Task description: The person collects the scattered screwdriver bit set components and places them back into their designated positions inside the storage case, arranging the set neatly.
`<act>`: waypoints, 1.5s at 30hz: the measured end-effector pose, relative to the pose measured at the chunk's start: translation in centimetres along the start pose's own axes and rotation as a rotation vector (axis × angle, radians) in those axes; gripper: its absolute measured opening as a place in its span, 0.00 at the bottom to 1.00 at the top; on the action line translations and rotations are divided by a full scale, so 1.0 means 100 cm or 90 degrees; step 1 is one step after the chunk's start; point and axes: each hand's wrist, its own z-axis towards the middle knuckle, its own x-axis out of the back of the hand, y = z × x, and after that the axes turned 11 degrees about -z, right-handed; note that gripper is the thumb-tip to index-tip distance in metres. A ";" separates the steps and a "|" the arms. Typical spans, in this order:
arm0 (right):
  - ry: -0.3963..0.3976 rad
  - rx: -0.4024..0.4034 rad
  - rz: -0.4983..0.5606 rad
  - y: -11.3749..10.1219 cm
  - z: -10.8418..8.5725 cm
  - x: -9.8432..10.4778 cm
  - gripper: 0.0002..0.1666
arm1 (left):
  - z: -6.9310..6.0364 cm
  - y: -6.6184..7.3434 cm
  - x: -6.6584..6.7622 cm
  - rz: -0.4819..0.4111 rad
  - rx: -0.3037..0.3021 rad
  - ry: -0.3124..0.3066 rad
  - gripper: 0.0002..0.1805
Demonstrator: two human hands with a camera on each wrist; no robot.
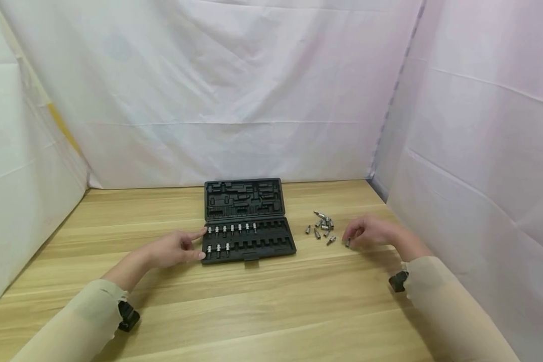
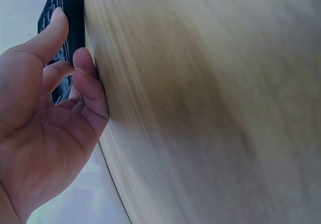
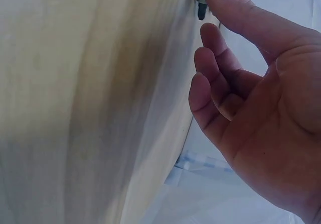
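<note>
A black plastic case (image 1: 271, 250) lies unfolded on the table, with silver bit sockets (image 1: 232, 230) in the left part of its back row and three in its front row. My left hand (image 1: 174, 247) rests against the case's left edge, index finger and thumb stretched out along it; the other fingers are bent in the left wrist view. Right of the case, my right hand (image 1: 372, 231) pinches a bit socket (image 3: 202, 5) between thumb and index finger, its dark tip pointing out. Loose bit sockets (image 1: 325, 223) lie in a pile between the case and this hand.
The case's lid (image 1: 244, 198), with moulded recesses, stands tilted back behind the tray. Everything is on a wood-grain table (image 1: 271, 311). White sheets (image 1: 226, 100) hang behind the table and along both sides.
</note>
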 end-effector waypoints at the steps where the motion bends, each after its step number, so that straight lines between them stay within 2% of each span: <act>1: -0.004 -0.004 -0.002 0.000 0.000 -0.001 0.10 | 0.000 0.000 0.000 0.000 0.001 0.001 0.48; 8: -0.008 0.010 0.015 0.002 0.000 -0.005 0.08 | 0.001 -0.002 0.000 0.003 0.000 0.007 0.48; 12: 0.013 0.007 0.015 0.000 0.002 -0.004 0.07 | 0.001 -0.001 0.001 0.000 0.000 0.009 0.48; 15: 0.048 0.013 0.017 -0.006 0.006 0.000 0.07 | 0.000 -0.001 0.001 0.004 -0.008 0.006 0.48; 19: 0.095 0.031 0.043 -0.020 0.014 0.005 0.11 | -0.001 -0.001 0.001 -0.001 -0.009 0.009 0.47; 24: 0.121 0.045 0.113 -0.040 0.027 0.006 0.18 | 0.000 -0.001 0.002 -0.009 -0.006 0.010 0.47; 29: 0.142 0.050 0.175 -0.066 0.043 0.005 0.18 | 0.001 -0.002 0.001 -0.003 0.001 0.009 0.47; 33: 0.129 0.061 0.242 -0.088 0.058 0.003 0.18 | 0.001 -0.003 0.001 0.001 0.002 0.011 0.47; 37: 0.108 0.090 0.296 -0.106 0.073 -0.001 0.22 | 0.000 -0.003 0.001 -0.003 0.004 0.013 0.47; 45: 0.112 0.101 0.339 -0.130 0.093 -0.009 0.26 | 0.001 -0.001 0.000 -0.010 -0.001 0.006 0.47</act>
